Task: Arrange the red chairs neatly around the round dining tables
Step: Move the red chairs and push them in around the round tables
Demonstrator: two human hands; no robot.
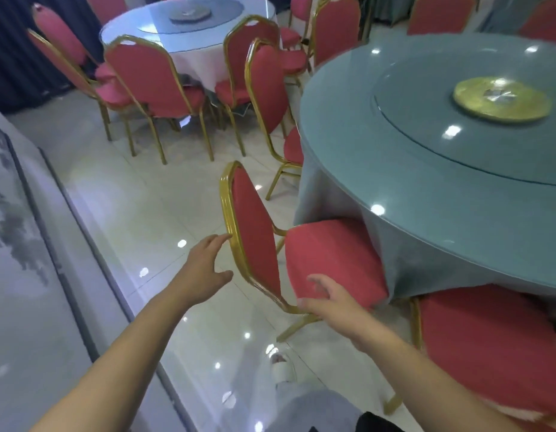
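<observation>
A red chair (255, 232) with a gold frame stands at the near-left side of the teal round table (426, 182), its seat partly under the tablecloth. My left hand (208, 269) is open, with its fingertips at the gold edge of the chair's back. Fingers apart, my right hand (329, 304) lies on the near corner of the seat and grips nothing. A second red chair (488, 344) sits at the table's near edge, lower right. A third red chair (270, 88) stands at the table's far-left side.
A white round table (189, 60) with several red chairs around it stands at the back left. A grey patterned wall panel (21, 244) runs along the left. Glossy tile floor (164, 213) lies between. My white shoe (283, 369) is below the chair.
</observation>
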